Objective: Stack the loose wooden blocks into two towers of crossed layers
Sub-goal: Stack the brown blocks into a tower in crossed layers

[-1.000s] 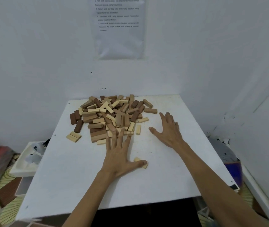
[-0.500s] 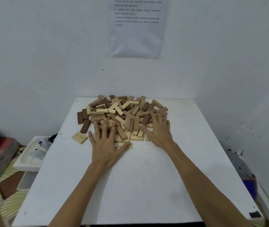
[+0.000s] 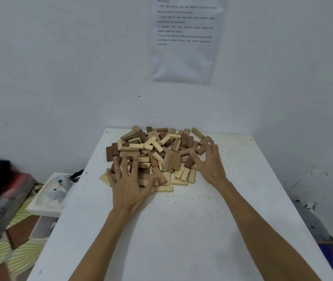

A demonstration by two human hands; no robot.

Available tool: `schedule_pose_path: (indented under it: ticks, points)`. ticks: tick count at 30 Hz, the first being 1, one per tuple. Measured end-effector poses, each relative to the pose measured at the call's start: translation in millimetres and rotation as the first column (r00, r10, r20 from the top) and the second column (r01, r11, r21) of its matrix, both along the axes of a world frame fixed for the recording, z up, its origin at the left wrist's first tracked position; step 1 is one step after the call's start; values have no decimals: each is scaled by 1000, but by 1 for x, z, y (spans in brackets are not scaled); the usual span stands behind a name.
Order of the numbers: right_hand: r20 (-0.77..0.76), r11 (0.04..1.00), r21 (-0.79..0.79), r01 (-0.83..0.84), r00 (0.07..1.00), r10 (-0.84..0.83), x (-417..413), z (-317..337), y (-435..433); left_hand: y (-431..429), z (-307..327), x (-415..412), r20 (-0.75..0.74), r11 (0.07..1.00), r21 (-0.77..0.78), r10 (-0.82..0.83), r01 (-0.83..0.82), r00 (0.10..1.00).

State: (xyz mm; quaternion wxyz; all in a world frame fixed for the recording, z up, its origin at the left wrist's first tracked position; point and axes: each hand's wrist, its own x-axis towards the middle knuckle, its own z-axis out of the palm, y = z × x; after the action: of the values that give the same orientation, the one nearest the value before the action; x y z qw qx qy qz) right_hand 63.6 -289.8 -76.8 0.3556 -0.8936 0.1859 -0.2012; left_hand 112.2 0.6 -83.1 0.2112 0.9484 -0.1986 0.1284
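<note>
Blocks (image 3: 157, 151) in one heap, left hand (image 3: 130, 186) and right hand (image 3: 210, 166) at its edges, fingers splayed, gripping nothing.

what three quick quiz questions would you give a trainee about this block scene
1. True or false: one tower is already built.
2. The right hand touches the pile of blocks on: A its right side; B its far edge; C nowhere.
3. Fill in: the left hand rests on the pile's near ___ part.

Key: 1 false; 2 A; 3 left.
</note>
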Motion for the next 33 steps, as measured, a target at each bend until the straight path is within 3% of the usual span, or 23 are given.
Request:
schedule_pose_path:
  ticks: [4,11,16,20,25,29,33]
  points:
    - [-54,997,-79,8,998,-13,15,7,-8,18,0,7,-125,991,-39,119,-125,985]
    - [-173,982,-185,44,982,-77,49,-1,-2,8,3,29,-212,986,-149,47,-80,976]
    - [-175,981,-190,42,982,-76,55,-2,12,-2,6,46,-201,972,-213,58,-102,978]
    - [-152,979,-206,-7,988,-25,51,-2,28,2,6,46,-166,916,-389,37,-100,985]
    - [21,983,-24,181,983,-181,50,11,12,10,-3,47,-94,883,-466,2,-45,996]
    - [-8,976,34,213,977,-213,61,10,-7,9,-7,52,-50,888,-460,-8,-16,999]
    - [-122,983,-116,144,980,-158,75,3,-18,7,-4,49,-40,891,-454,-11,-8,999]
